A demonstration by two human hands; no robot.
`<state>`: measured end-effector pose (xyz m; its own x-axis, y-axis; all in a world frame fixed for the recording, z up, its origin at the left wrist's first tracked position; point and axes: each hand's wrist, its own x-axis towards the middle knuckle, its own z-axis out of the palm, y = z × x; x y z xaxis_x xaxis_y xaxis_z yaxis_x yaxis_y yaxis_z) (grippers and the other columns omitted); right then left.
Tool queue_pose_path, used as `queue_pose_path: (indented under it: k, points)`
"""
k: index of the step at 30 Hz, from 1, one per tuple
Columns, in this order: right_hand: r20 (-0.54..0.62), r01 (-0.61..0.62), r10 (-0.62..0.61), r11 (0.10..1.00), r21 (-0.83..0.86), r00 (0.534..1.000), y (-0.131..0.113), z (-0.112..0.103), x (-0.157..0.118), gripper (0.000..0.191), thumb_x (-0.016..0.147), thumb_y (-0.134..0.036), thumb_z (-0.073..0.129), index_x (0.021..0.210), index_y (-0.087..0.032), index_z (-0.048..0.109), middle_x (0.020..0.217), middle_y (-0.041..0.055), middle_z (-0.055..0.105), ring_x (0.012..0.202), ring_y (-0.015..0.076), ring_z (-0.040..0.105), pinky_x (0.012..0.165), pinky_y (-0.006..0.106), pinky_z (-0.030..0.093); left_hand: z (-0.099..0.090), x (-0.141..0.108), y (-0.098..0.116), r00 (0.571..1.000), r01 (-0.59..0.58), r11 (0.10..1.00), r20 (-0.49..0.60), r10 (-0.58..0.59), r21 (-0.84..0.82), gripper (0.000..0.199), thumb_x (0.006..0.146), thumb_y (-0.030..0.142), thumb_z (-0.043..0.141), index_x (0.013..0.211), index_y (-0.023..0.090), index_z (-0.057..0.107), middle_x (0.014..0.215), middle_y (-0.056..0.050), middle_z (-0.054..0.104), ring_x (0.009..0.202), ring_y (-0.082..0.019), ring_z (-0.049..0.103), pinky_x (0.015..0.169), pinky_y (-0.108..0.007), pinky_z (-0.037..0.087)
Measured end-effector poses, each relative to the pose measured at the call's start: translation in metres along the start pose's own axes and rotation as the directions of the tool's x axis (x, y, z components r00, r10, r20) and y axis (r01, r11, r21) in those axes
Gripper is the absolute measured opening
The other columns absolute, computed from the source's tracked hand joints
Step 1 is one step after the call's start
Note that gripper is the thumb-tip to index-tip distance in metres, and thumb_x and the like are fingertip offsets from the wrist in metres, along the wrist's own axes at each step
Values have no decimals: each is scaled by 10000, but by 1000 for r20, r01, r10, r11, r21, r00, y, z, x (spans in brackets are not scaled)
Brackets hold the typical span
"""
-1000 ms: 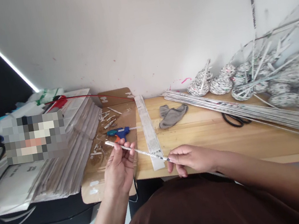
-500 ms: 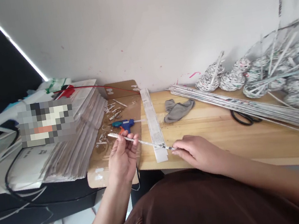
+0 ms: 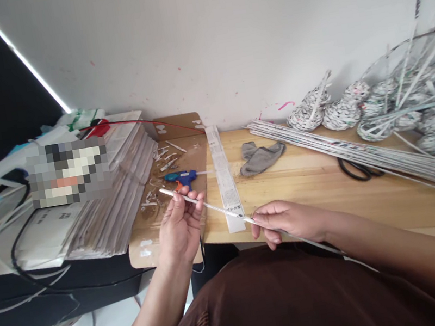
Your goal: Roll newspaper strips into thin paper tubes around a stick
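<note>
A thin rolled newspaper tube (image 3: 220,209) runs slantwise between my hands above the table's front edge. My left hand (image 3: 181,221) pinches it near its far left end, which sticks out past the thumb. My right hand (image 3: 282,221) grips it between thumb and fingertips, and the thin tail passes on under that hand towards the lower right. Beneath the tube lies a flat strip of newspaper (image 3: 225,178). Just beyond my left hand is a blue glue gun (image 3: 184,178) on a brown board (image 3: 195,153).
Paper scraps (image 3: 167,160) litter the board. At the left rises a tall stack of paper (image 3: 130,182) with cables beside it. A grey cloth (image 3: 262,157), a bundle of paper tubes (image 3: 339,149), black scissors handles (image 3: 354,170) and woven paper pieces (image 3: 342,113) occupy the table's right side.
The tube has turned a little in my fingers, and its tail now shows beyond my right hand. My right hand's lower fingers have loosened and extended downwards. The view has shifted slightly.
</note>
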<state>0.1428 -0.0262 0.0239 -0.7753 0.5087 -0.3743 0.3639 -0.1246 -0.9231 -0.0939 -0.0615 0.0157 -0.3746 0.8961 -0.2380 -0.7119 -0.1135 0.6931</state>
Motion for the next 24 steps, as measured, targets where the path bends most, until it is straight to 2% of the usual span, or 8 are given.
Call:
queue_pose_path:
  k: [3, 5, 9, 11, 13, 15, 19, 24]
  points:
    - [-206, 83, -134, 968, -238, 969, 1, 1, -1, 378, 913, -518, 483, 921, -171, 634, 713, 18, 579, 666, 142, 532, 654, 266, 402, 0, 0, 0, 1000, -20, 1000, -13, 20, 13, 152, 904, 223, 561, 917, 121, 673, 810, -56, 673, 854, -155, 701, 726, -205, 597]
    - [-260, 104, -192, 942, -318, 946, 1, 2, -1, 358, 916, -505, 485, 896, -180, 634, 726, 22, 575, 652, 134, 505, 634, 261, 388, 1, 0, 0, 1000, -26, 999, -17, 26, 19, 158, 909, 222, 551, 915, 120, 672, 810, -55, 671, 844, -149, 700, 725, -198, 593]
    - [-15, 5, -4, 1000, 20, 1000, -1, 2, -1, 474, 957, -541, 338, 919, -150, 603, 546, -36, 439, 506, 119, 464, 577, 269, 411, 3, 0, 2, 1000, -27, 1000, -11, 28, 15, 166, 916, 203, 532, 911, 111, 670, 803, -53, 661, 824, -140, 697, 706, -184, 592]
    - [-40, 20, -21, 1000, -12, 999, -3, 3, 0, 452, 935, -555, 395, 919, -152, 599, 562, -34, 453, 524, 118, 466, 580, 264, 405, 4, 0, 3, 999, -43, 999, -15, 44, 19, 184, 926, 197, 509, 910, 109, 670, 796, -53, 659, 825, -142, 697, 702, -183, 593]
    - [-179, 106, -146, 971, -214, 973, -5, 5, 1, 386, 896, -539, 501, 883, -169, 609, 643, -8, 514, 592, 120, 475, 605, 257, 384, 4, 0, 3, 998, -50, 998, -24, 51, 24, 204, 936, 194, 488, 909, 109, 671, 790, -53, 659, 825, -146, 698, 700, -187, 595]
    - [-211, 136, -201, 949, -285, 957, -6, 7, 3, 367, 897, -523, 510, 848, -176, 616, 660, -1, 522, 609, 122, 473, 613, 259, 378, 5, -1, 3, 999, -41, 999, -32, 42, 26, 212, 938, 192, 481, 907, 107, 672, 786, -52, 657, 816, -145, 699, 696, -186, 597]
    - [56, 3, -10, 994, 111, 998, -3, 4, 5, 483, 954, -555, 344, 940, -156, 616, 536, -42, 433, 503, 123, 484, 559, 270, 410, 6, -1, 6, 999, -40, 999, -23, 40, 22, 224, 943, 191, 470, 898, 102, 671, 774, -51, 648, 793, -132, 695, 674, -169, 593]
    - [57, -36, 27, 986, 163, 998, 2, -8, -2, 467, 908, -575, 464, 935, -136, 623, 566, -27, 509, 525, 103, 482, 584, 257, 425, 5, 1, 12, 996, -68, 998, -64, 69, 10, 257, 955, 180, 439, 864, 103, 666, 765, -49, 645, 772, -121, 691, 666, -167, 593]
